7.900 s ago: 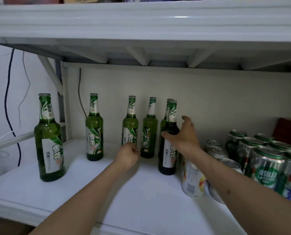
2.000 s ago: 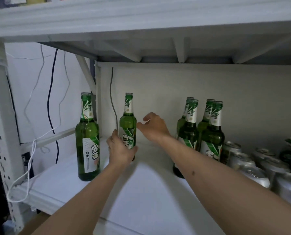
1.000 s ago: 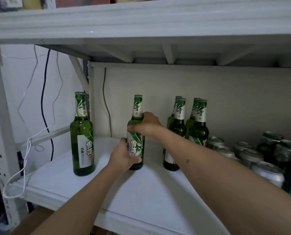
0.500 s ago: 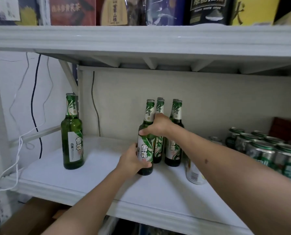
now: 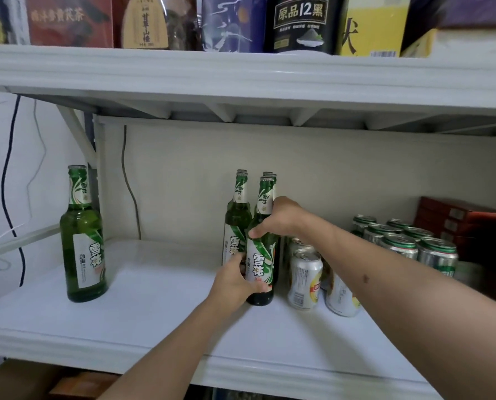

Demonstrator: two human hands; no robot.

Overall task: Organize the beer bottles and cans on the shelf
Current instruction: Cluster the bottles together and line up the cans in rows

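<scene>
A green beer bottle [image 5: 260, 256] stands upright on the white shelf [image 5: 142, 310], at the front of a tight cluster of like bottles [image 5: 236, 215]. My left hand [image 5: 235, 280] wraps its lower body and my right hand [image 5: 278, 217] grips its shoulder from the right. One more green bottle [image 5: 82, 241] stands alone at the shelf's left. Silver-and-yellow cans [image 5: 304, 280] sit just right of the held bottle, and green-topped cans [image 5: 399, 241] are grouped farther right.
The upper shelf [image 5: 241, 73] hangs low overhead and carries packaged boxes [image 5: 301, 23]. Red boxes [image 5: 460, 226] stand at the far right. Cables [image 5: 13, 180] hang on the wall at left. A cardboard box [image 5: 21, 382] lies below the shelf.
Both hands have carried the bottle rightward from the shelf's left-middle until it stands against the cluster of bottles. The view has shifted right and tilted up.
</scene>
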